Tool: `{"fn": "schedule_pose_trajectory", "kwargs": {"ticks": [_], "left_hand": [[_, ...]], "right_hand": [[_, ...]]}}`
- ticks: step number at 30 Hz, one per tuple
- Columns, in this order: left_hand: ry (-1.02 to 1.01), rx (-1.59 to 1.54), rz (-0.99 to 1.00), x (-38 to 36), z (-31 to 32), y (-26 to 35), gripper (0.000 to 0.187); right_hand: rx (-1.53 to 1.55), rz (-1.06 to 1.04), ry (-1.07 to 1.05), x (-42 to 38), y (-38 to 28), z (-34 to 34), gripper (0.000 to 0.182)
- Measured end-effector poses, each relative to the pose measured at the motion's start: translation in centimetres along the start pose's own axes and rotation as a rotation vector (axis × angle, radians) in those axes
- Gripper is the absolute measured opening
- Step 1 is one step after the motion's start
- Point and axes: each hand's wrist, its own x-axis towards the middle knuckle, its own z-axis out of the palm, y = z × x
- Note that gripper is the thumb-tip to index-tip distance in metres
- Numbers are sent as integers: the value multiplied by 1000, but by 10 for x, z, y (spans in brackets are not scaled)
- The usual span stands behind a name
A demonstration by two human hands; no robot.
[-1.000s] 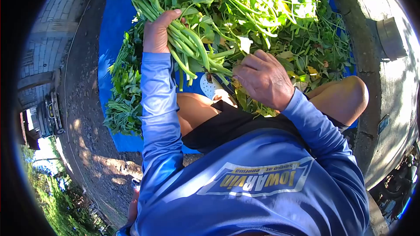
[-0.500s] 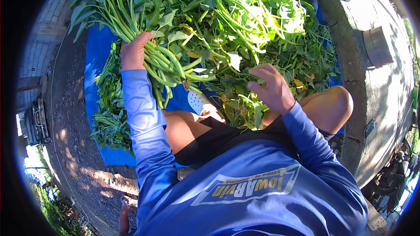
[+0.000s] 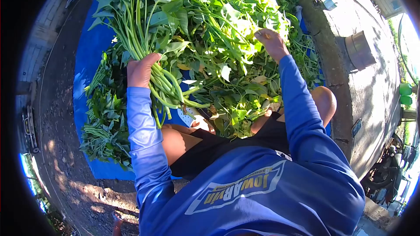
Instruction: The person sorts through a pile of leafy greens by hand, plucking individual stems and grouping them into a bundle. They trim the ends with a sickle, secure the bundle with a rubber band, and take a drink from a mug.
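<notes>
My left hand [image 3: 141, 71] is closed around a thick bunch of leafy green stems [image 3: 133, 30] that look like water spinach. Its leaves fan out away from me, and the cut stem ends hang below the hand toward my lap. My right hand [image 3: 272, 43] reaches over the right side of a large pile of the same greens [image 3: 205, 22], its fingers curled at the sunlit stems. Whatever lies between those fingers is too small to make out.
A blue tarp [image 3: 87, 39] lies under the pile. Smaller tied-looking bundles [image 3: 103, 133] rest on its left side. A concrete ledge [image 3: 326, 61] with a pipe-like cylinder [image 3: 361, 50] runs along the right. A white perforated object [image 3: 186, 117] shows beside my legs.
My right hand has moved forward from near my knee to the pile, and its spread fingers have curled. The left hand still holds its bunch, a little lower in view.
</notes>
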Motion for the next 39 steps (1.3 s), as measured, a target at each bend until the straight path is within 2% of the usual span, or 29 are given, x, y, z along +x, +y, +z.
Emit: {"fn": "schedule_pose_trajectory", "kwargs": {"ticks": [2,3,6,7,8,10,11,12,14,15,16,17,18,20,21,24,25,29,32,33,36,37,38,39], "left_hand": [[-5,-39,5,0,0,-8,25],[-15,-38,17,1,0,-12,25],[-36,8,14,2,6,-21,28],[-28,2,34,1,10,-22,29],[-16,-5,53,1,14,-23,29],[-38,-2,66,-2,20,-21,32],[-48,-9,72,-2,20,-24,32],[-57,-16,76,-2,20,-27,32],[-14,6,82,-5,24,-27,36],[0,18,110,-5,25,-29,38],[9,30,137,-4,27,-32,40],[-7,44,131,2,26,-39,48],[-7,20,156,5,28,-45,48],[-1,-33,209,12,32,-55,49],[-89,-155,197,15,31,-65,52],[23,28,125,22,34,-78,64],[-51,-8,99,13,35,-64,68],[-24,-30,177,15,47,-75,76],[-71,25,202,15,48,-75,81],[-36,12,230,17,52,-78,77],[46,-16,285,10,67,-84,72],[55,-22,289,-1,71,-73,73],[142,21,212,-3,78,-80,67],[137,35,230,4,85,-97,62]], "right_hand": [[313,-38,-39,1,-17,-9,33],[319,-6,-61,-5,-33,-11,46],[-289,109,-237,5,-33,-8,60],[-118,-37,-170,8,1,12,68],[-179,-146,6,6,12,30,59],[-136,-151,-96,2,10,35,49],[-164,-66,-142,7,8,35,43],[-173,-55,-10,4,4,36,41],[-89,-133,-25,5,-22,15,39],[-60,-186,55,-6,-46,6,41],[181,-216,3,-3,-54,2,42],[349,-158,-94,-3,-61,-10,42],[515,-101,-187,-13,-84,-27,42],[721,-69,-222,-25,-109,-47,37],[823,-53,-246,-31,-121,-53,35],[642,-115,-103,-54,-154,-61,37],[644,-150,-105,-59,-159,-63,34],[310,-368,122,-80,-194,-56,30],[77,-514,113,-70,-193,-50,30],[-56,-519,166,-76,-207,-45,29],[-332,-809,361,-71,-207,-14,20],[-348,-756,357,-74,-208,0,19],[-365,-743,319,-79,-209,16,19],[-279,-710,241,-80,-200,38,20]]}}
